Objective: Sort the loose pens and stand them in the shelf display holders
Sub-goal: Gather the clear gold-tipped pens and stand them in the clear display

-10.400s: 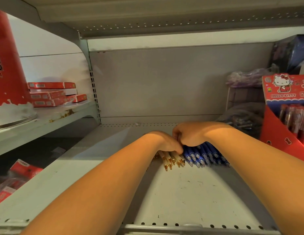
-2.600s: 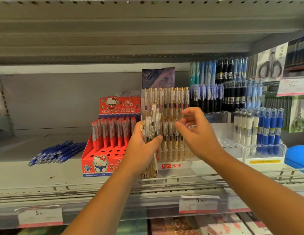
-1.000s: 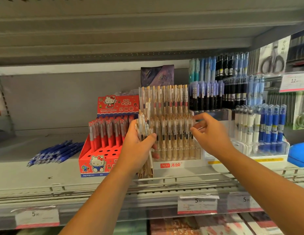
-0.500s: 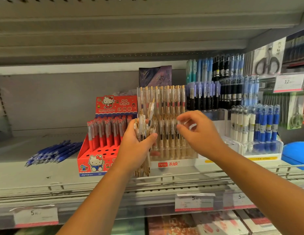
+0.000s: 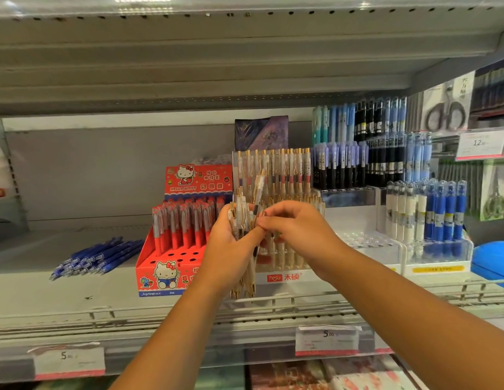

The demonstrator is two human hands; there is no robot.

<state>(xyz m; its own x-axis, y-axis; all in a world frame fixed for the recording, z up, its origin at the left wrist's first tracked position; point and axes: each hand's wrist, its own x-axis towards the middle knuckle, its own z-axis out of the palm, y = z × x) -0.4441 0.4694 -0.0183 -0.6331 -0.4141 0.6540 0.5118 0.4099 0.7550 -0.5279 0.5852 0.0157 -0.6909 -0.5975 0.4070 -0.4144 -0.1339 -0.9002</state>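
My left hand (image 5: pixel 227 250) grips an upright bundle of white pens with gold clips (image 5: pixel 243 218) in front of the clear tiered display holder (image 5: pixel 284 277), which stands full of matching white and gold pens. My right hand (image 5: pixel 294 235) has come up against the bundle, and its fingertips pinch one pen there. A pile of loose blue pens (image 5: pixel 97 257) lies flat on the shelf at the left.
A red cartoon-cat pen box (image 5: pixel 172 277) with red pens stands left of the holder. Tiered holders of blue, black and white pens (image 5: pixel 426 209) fill the right. A wire rail (image 5: pixel 301 301) runs along the shelf front, with price tags (image 5: pixel 326 340) below.
My right hand has moved left from the holder's front row to the bundle in my left hand and closed its fingertips on a pen. The left hand stayed in place.
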